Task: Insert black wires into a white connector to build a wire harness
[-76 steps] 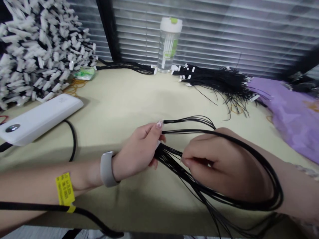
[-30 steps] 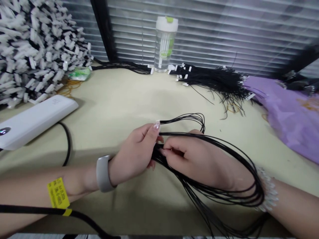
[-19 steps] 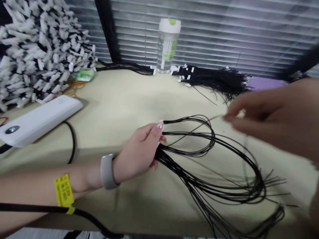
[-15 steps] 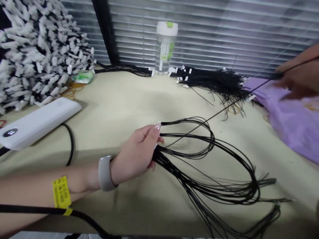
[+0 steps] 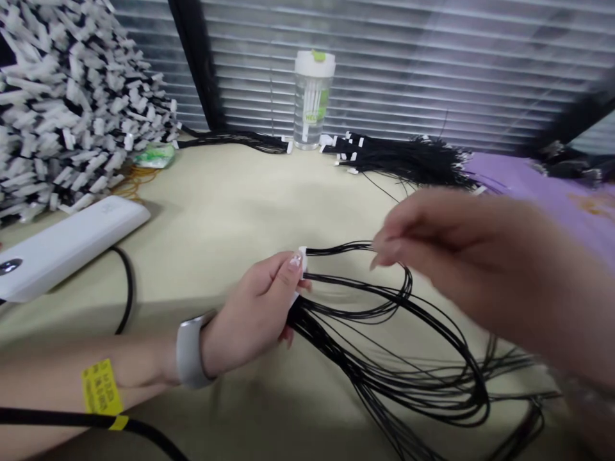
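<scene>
My left hand is closed on a bundle of black wires, thumb pressed on a white connector at its end. From there the wires run right in loops, and their loose ends spread over the table towards the lower right. My right hand, blurred, is over the right part of the upper loop. Its thumb and fingertips are pinched together; whether a wire is between them I cannot make out. Behind the right hand and forearm, part of the loops is hidden.
A big heap of white-ended wires and a white power bank are at left. By the blinds stand a bottle and bundles of black wires. Purple plastic lies at right. A black cable crosses my left forearm.
My right hand has come from the far upper right, where it held a wire drawn taut, back to near the loops. That taut line is gone. My left hand keeps its grip.
</scene>
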The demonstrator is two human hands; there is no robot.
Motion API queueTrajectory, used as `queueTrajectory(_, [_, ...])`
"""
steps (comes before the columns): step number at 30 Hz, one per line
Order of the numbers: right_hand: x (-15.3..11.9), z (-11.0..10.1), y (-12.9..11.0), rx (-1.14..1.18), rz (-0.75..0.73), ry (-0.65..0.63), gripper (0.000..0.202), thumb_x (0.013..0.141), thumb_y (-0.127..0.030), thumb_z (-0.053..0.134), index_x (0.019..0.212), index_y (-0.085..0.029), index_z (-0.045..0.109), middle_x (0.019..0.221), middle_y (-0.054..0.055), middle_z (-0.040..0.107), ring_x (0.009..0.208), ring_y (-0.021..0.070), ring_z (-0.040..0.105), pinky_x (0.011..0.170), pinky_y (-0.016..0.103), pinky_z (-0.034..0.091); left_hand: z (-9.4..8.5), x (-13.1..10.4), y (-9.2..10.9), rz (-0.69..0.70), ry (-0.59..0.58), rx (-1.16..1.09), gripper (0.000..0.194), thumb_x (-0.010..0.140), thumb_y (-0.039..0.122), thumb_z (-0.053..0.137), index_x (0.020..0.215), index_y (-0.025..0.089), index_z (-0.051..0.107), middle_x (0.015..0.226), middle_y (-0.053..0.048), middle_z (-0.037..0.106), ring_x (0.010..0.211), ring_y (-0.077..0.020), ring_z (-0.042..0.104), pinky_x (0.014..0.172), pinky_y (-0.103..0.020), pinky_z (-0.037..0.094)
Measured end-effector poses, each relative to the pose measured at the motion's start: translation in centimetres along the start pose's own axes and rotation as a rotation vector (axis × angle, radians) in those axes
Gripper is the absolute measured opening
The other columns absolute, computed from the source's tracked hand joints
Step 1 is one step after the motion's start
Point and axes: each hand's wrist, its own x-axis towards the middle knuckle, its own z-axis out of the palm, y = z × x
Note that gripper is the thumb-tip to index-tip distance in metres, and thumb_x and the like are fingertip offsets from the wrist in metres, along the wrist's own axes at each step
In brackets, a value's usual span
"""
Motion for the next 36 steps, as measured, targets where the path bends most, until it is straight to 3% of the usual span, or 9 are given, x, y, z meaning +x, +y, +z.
queueTrajectory(3, [0.2,2.3,-1.5,0.09,-0.054,-0.108,0.016,0.085,-0.014,0.052,0.08,-0.023,0.064,0.076,-0.007,0.061,0.066,0.0037,0.054,0.058,0.013,0.04,0.0,-0.2,0.0,0.056,-0.023,0.045,0.041,0.09,0.052,0.034,0.074,0.017,0.046,0.063,0.005,0.049,0.032,-0.0013,0.041,0.027,-0.011,0.032])
queueTrajectory(7, [0.1,4.1,-1.2,0.076,-0.018,0.006,0.023,0.085,-0.012,0.054,0.103,-0.024,0.061,0.082,-0.008,0.064,0.071,0.0021,0.057,0.065,0.012,0.042,-0.2,-0.5,0.0,0.129,-0.118,0.093,0.037,0.092,0.048,0.033,0.077,0.016,0.045,0.061,0.005,0.046,0.035,-0.0019,0.044,0.031,-0.01,0.035])
queueTrajectory(10, [-0.2,4.7,-0.9,0.12,0.034,0.043,0.023,0.082,-0.011,0.057,0.103,-0.022,0.056,0.073,-0.009,0.063,0.063,0.0018,0.057,0.057,0.011,0.041,-0.4,-0.6,-0.1,0.186,-0.166,0.124,0.035,0.093,0.046,0.033,0.078,0.016,0.045,0.058,0.007,0.043,0.035,-0.002,0.046,0.032,-0.01,0.035])
queueTrajectory(14, [-0.1,4.8,-0.9,0.172,0.065,0.062,0.013,0.079,-0.011,0.059,0.085,-0.019,0.05,0.066,-0.008,0.06,0.058,0.0032,0.056,0.051,0.013,0.04,-0.5,-0.7,-0.2,0.219,-0.177,0.152,0.035,0.094,0.044,0.032,0.077,0.016,0.045,0.056,0.007,0.042,0.036,-0.0015,0.046,0.033,-0.01,0.036])
queueTrajectory(22, [0.1,4.6,-1.0,0.253,0.064,0.053,0.015,0.077,-0.011,0.06,0.083,-0.018,0.049,0.066,-0.007,0.058,0.057,0.0033,0.055,0.05,0.013,0.041,-0.5,-0.7,0.0,0.277,-0.185,0.211,0.034,0.095,0.041,0.031,0.074,0.017,0.042,0.053,0.007,0.042,0.037,-0.0024,0.045,0.036,-0.012,0.036])
queueTrajectory(30, [-0.1,4.6,-1.0,0.139,0.014,0.046,0.01,0.079,-0.011,0.058,0.079,-0.017,0.051,0.062,-0.006,0.056,0.049,0.0046,0.047,0.045,0.017,0.034,-0.5,-0.8,0.3,0.26,-0.193,0.292,0.034,0.095,0.04,0.03,0.072,0.017,0.041,0.052,0.006,0.042,0.039,-0.0032,0.045,0.04,-0.014,0.035])
queueTrajectory(36, [-0.7,5.0,-1.1,-0.02,-0.06,0.121,0.01,0.081,-0.01,0.054,0.081,-0.019,0.05,0.069,-0.004,0.059,0.056,0.0075,0.053,0.051,0.02,0.038,-0.6,-0.7,0.3,0.328,-0.145,0.32,0.033,0.095,0.036,0.031,0.072,0.016,0.045,0.055,0.004,0.044,0.047,-0.0054,0.043,0.044,-0.016,0.035])
